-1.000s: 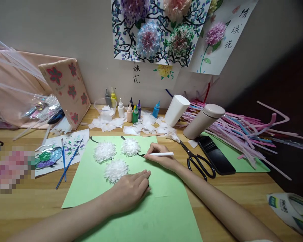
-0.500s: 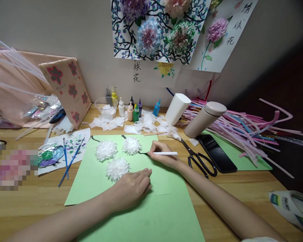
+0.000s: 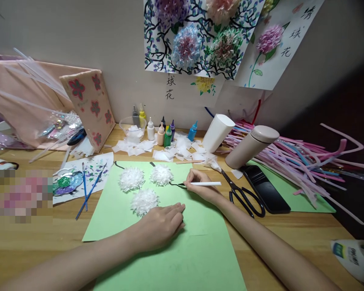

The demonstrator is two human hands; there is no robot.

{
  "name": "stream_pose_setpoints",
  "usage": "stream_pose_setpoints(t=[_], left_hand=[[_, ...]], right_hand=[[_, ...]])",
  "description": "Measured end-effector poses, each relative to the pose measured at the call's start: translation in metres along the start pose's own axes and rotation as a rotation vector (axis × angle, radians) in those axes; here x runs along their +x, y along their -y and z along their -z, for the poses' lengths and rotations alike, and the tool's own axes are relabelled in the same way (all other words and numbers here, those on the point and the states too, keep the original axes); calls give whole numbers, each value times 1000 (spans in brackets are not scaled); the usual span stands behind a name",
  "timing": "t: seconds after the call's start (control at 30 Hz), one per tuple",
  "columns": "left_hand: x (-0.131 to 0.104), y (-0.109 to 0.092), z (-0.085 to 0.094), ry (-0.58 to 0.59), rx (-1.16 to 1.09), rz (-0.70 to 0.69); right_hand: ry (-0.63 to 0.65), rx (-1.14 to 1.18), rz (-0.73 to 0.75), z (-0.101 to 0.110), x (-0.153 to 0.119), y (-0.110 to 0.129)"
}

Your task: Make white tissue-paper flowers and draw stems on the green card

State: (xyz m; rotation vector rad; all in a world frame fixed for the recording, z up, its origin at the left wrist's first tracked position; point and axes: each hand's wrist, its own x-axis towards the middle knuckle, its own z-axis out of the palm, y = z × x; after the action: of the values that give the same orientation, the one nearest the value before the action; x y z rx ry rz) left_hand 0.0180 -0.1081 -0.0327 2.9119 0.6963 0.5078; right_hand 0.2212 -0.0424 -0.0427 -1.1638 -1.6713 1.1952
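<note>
My right hand (image 3: 202,186) pinches a white pen (image 3: 206,184), its tip at a dark line (image 3: 178,185) on the green paper (image 3: 197,254). That line runs out from the upper right of three white fluffy paper flowers, the one (image 3: 161,175) nearest the pen. Another flower (image 3: 131,179) lies to its left, and the third (image 3: 144,201) is below, beside my left hand (image 3: 162,226). Palm down, my left hand rests on the paper, fingers stretched out and lying close together. Short dark strokes (image 3: 152,164) mark the paper's top edge.
Black scissors (image 3: 241,194) and a phone (image 3: 267,189) lie right of the paper. Behind stand a tumbler (image 3: 251,146), a white container (image 3: 218,133) and paint bottles (image 3: 168,136) among white paper scraps (image 3: 136,147). Blue brushes (image 3: 91,191) lie left; tape (image 3: 356,260) is at the right.
The whole view has shifted, so most things appear slightly further right. The dark line by the pen tip is longer, and the pen has moved a little right along it.
</note>
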Motion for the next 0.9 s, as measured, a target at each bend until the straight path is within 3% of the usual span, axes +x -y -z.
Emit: stream_pose_setpoints(t=[0.4, 0.9], left_hand=[[1, 1, 0, -25, -23, -3], [0, 1, 1, 8, -25, -2]], right_hand=[[106, -113, 4, 5, -2, 9], [95, -120, -11, 7, -2, 5]])
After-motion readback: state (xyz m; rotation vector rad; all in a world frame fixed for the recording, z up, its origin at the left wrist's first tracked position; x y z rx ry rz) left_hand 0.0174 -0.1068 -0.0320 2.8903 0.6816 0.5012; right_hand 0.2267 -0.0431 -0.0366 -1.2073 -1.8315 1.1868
